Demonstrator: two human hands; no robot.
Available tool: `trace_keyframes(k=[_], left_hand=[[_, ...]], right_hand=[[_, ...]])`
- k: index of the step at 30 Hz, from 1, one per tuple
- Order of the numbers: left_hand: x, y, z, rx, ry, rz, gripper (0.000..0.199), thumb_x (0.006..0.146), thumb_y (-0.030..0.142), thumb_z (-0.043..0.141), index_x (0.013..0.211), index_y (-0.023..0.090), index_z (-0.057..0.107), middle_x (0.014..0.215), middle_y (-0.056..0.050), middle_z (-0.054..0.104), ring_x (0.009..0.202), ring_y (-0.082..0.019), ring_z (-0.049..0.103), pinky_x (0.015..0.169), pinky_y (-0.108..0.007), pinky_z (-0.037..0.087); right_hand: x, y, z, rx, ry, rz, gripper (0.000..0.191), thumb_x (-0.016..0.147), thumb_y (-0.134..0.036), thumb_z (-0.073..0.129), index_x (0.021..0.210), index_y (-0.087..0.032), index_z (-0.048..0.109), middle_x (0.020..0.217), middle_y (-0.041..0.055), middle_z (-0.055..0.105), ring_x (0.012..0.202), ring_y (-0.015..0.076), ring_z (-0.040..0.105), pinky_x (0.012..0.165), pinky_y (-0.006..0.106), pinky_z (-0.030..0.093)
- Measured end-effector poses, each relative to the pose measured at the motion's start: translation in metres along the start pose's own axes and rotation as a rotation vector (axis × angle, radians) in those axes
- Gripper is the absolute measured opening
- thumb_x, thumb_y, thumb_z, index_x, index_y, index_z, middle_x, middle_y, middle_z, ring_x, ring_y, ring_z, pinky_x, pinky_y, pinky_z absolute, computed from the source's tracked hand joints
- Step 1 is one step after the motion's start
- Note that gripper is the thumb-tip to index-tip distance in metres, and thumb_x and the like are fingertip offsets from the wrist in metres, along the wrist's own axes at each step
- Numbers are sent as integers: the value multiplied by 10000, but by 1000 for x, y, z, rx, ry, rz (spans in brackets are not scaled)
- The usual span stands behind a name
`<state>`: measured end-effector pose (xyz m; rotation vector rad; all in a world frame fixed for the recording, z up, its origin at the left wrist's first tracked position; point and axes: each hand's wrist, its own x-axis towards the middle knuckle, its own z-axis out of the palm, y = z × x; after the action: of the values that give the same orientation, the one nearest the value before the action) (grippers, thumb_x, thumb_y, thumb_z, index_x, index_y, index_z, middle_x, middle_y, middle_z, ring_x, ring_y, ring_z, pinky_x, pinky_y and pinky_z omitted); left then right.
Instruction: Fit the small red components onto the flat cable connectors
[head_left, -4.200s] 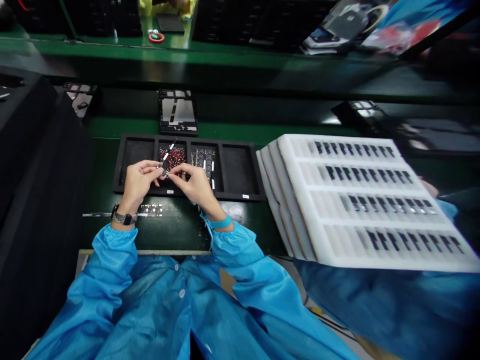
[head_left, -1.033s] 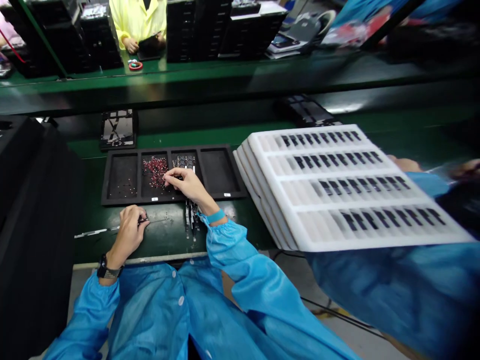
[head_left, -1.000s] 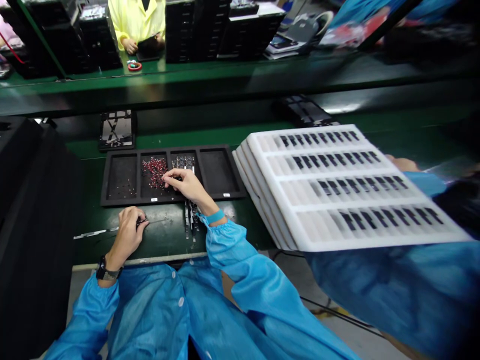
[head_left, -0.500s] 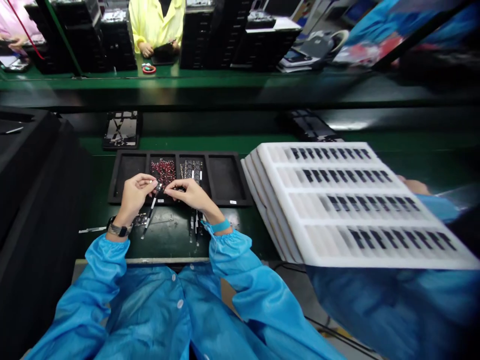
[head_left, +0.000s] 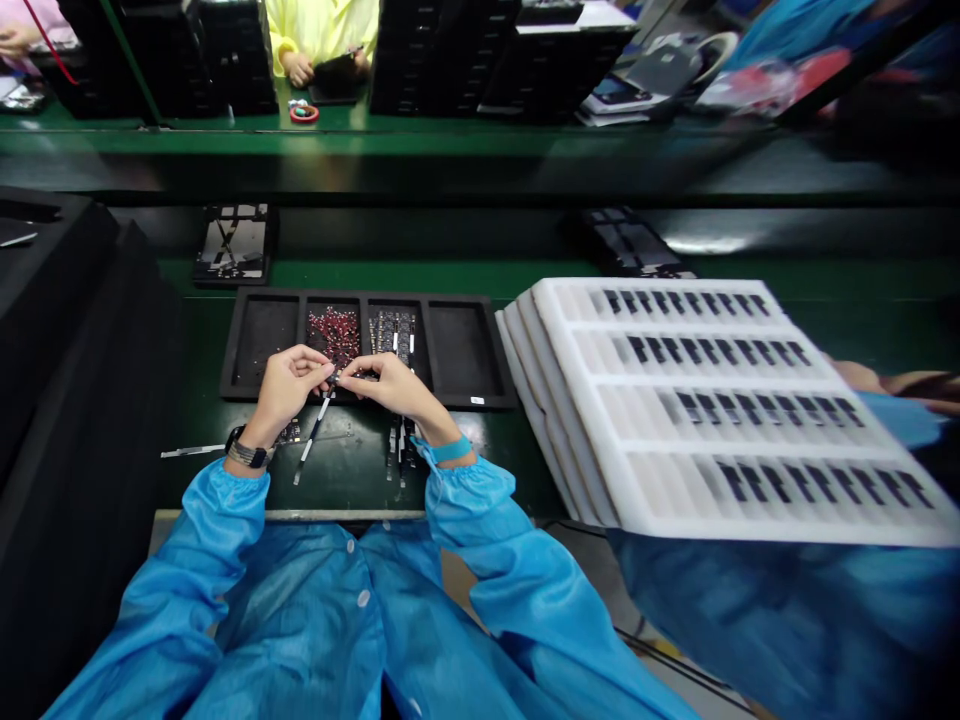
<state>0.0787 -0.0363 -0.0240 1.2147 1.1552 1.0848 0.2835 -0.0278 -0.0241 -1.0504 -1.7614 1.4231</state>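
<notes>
My left hand [head_left: 291,392] is closed in a pinch on a small circuit board with a long black-and-white flex cable [head_left: 313,438] hanging down towards me. My right hand [head_left: 395,386] pinches at the board's upper end, its fingertips meeting those of the left; whatever is between them is too small to make out. Behind the hands lies a black foam tray [head_left: 487,345]. One compartment holds many tiny red-and-black parts [head_left: 335,333], and the one to its right holds small circuit boards [head_left: 390,330]. More flex cables [head_left: 400,452] lie beside my right wrist.
Stacked white foam trays [head_left: 645,370] with rows of black strips stand at the right, near a co-worker's blue sleeve [head_left: 904,420]. Tall black foam [head_left: 67,400] walls the left side. Two black devices, one on the left [head_left: 234,243] and one on the right [head_left: 634,240], lie behind.
My fingertips have drawn together, the right ones now at the board's end. The whole view has shifted slightly. The flex cable still hangs from my left hand.
</notes>
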Motion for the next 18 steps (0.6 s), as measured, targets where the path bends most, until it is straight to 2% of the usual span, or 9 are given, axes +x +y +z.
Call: trace_keyframes(k=[9,18], left_hand=[[-2,1,3,-53,6,-42,438,635,455,966,812,145,712,624,-22,699,561,-159,665,564,-267,533],[0,-2,2,-45,20,-26,403,657,442,946,807,147,715,615,-27,695,553,-159,661,551,-266,530]], right_hand=[[0,1,0,-19,-20,6,285,868,-437,736,813,-158,765,667,8,682,618,145,584,663,289,469],[1,3,-1,-10,-10,3,272,855,-431,748,813,-164,778,654,11,690,617,155,597,673,300,485]])
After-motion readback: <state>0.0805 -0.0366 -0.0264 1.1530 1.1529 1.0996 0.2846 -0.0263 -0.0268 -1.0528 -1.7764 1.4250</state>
